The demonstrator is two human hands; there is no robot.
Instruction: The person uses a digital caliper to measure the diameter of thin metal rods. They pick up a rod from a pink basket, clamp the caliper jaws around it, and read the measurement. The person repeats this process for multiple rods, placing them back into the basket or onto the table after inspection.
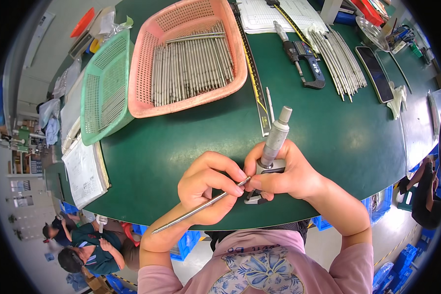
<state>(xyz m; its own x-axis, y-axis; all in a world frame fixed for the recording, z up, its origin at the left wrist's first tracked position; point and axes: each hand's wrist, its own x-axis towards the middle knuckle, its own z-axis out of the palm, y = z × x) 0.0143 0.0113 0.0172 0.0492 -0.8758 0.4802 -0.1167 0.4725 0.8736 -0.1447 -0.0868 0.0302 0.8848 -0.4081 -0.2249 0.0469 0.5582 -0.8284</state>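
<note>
Slim metal rod (197, 208) slants over the left forearm (157, 242), its far end clamped by the left grip (208, 186); the right grip (291, 174) is clamped around a grey micrometer (275, 141) above the green tabletop (348, 152), a pink basket (196, 104) beyond

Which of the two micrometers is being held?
The micrometer with the light grey barrel, in the right hand; the dark one lies on the green table beside loose rods.
</note>
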